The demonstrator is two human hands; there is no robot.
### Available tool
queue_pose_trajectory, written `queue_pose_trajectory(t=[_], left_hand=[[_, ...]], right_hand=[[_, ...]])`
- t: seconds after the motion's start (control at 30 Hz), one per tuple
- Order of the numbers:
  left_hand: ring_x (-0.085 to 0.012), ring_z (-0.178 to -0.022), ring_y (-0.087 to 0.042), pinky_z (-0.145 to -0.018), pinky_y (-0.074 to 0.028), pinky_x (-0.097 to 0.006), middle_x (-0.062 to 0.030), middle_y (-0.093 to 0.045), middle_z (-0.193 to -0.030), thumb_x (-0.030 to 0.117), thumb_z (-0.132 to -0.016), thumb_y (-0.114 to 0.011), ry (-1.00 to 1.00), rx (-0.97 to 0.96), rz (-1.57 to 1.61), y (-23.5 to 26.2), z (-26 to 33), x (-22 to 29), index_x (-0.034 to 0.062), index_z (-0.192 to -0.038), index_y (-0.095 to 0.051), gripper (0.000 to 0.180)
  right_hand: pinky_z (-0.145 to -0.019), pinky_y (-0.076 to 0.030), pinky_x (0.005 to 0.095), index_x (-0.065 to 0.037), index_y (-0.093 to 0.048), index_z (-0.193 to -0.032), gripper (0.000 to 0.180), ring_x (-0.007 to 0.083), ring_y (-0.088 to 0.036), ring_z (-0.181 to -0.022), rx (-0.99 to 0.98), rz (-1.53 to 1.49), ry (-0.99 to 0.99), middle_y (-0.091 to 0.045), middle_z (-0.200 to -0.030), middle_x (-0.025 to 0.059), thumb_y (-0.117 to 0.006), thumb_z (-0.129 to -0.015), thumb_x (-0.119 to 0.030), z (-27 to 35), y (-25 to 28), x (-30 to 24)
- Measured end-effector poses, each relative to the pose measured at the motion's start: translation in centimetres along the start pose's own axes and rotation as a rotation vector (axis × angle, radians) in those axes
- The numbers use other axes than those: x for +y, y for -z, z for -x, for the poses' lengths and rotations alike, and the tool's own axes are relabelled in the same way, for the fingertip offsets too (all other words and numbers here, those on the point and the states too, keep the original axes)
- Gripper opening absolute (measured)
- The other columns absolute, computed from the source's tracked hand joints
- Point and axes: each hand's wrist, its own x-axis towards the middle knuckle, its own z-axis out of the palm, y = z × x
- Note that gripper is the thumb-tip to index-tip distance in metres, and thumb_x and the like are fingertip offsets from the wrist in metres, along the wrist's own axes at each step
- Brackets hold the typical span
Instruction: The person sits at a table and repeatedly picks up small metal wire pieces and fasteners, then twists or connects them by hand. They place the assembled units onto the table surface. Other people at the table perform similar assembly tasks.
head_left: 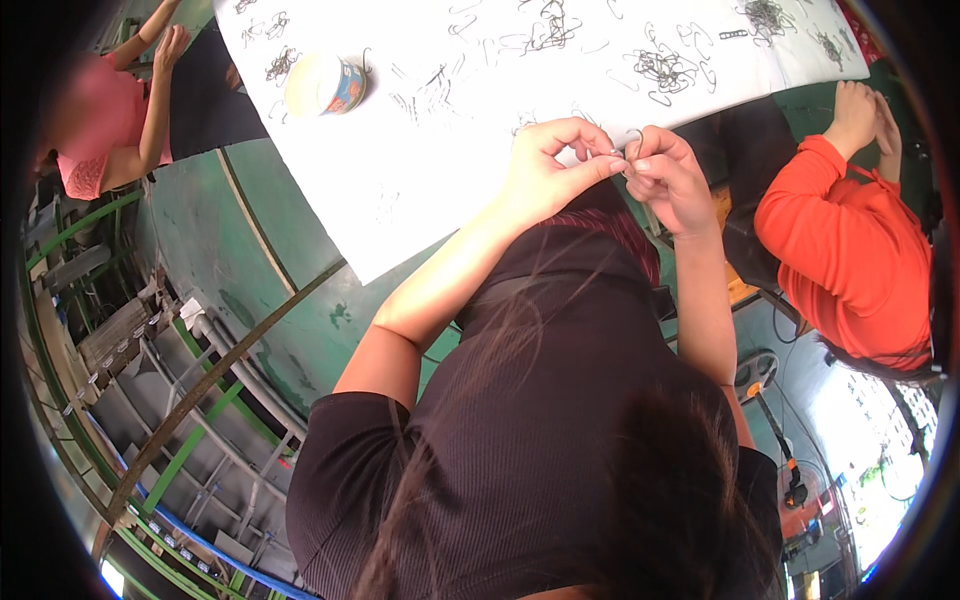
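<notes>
Close to the table's near edge, my two hands meet fingertip to fingertip. A thin, dark curved wire hook (637, 136) stands up from the pinched fingers of my right hand (676, 182). My left hand (556, 168) is closed in a pinch right beside it, thumb and forefinger at the hook's lower part. Whatever lies between the left fingertips is too small and covered to name. Loose hooks of the same kind lie in piles on the white tabletop (440, 165), with one pile (664, 70) just beyond my hands.
A paper cup (345, 86) with a coloured print stands at the left of the table, a hook at its rim. A small dark strip (733, 34) lies far right. One person in pink (105, 120) sits left, another in orange (850, 230) right. Metal racks (200, 400) stand lower left.
</notes>
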Motion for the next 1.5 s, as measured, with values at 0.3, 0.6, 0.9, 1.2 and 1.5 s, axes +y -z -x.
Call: queue_pose_trajectory(t=[0.3, 0.6, 0.9, 1.2, 1.5], left_hand=[[-0.0096, -0.071, -0.053, -0.068, -0.042, -0.025, -0.0019, -0.061, -0.075, 0.007, -0.07, -0.068, -0.094, -0.084, -0.187, 0.1, -0.1, 0.2, 0.0038, -0.076, -0.061, 0.01], [-0.0145, -0.093, -0.052, -0.082, -0.039, -0.028, -0.0063, -0.06, -0.092, 0.013, -0.077, -0.059, -0.115, 0.188, -0.144, 3.3, -0.4, -1.8, 0.0039, -0.09, -0.06, 0.016], [-0.016, -0.079, -0.053, -0.072, -0.042, -0.03, -0.004, -0.058, -0.088, 0.019, -0.07, -0.067, -0.196, 0.866, -0.979, 14.4, -2.2, -8.5, 0.0103, -0.095, -0.063, 0.027], [-0.0133, -0.058, -0.056, -0.056, -0.044, -0.026, -0.0045, -0.062, -0.071, 0.026, -0.069, -0.068, 0.091, 0.474, -1.155, 15.8, -4.2, -6.2, 0.0081, -0.081, -0.065, 0.021], [-0.0041, -0.058, -0.052, -0.053, -0.04, -0.017, -0.0001, -0.059, -0.066, 0.014, -0.075, -0.066, -0.052, 0.642, -0.293, 14.0, -4.6, -7.5, 0.0019, -0.077, -0.06, 0.014]], right_hand=[[-0.042, -0.027, 0.0172, -0.003, -0.047, -0.071, 0.009, 0.0025, -0.036, -0.05, 0.161, 0.093, 0.168, -0.048, -0.065, 0.0015, -0.051, -0.077, 0.002, 0.7, -1.2, 1.1], [-0.047, -0.033, 0.0176, 0.0, -0.049, -0.072, 0.011, 0.0037, -0.042, -0.055, 0.264, 0.775, 0.687, -0.053, -0.067, 0.0028, -0.055, -0.07, 0.009, 2.1, -3.5, 0.8], [-0.044, -0.031, 0.0176, 0.0, -0.05, -0.071, 0.011, 0.003, -0.04, -0.049, 0.218, 0.985, 0.613, -0.051, -0.063, 0.0007, -0.058, -0.069, 0.007, 2.0, -3.8, 0.9], [-0.046, -0.03, 0.0188, 0.0, -0.049, -0.07, 0.01, 0.0047, -0.039, -0.051, 0.292, 1.011, 0.578, -0.049, -0.061, 0.0014, -0.055, -0.07, 0.008, 1.7, -4.7, -0.1], [-0.041, -0.026, 0.0181, 0.0, -0.051, -0.07, 0.01, 0.0011, -0.034, -0.046, 0.251, 1.062, 0.61, -0.047, -0.058, -0.0014, -0.057, -0.069, 0.008, 1.4, -4.5, -0.4]])
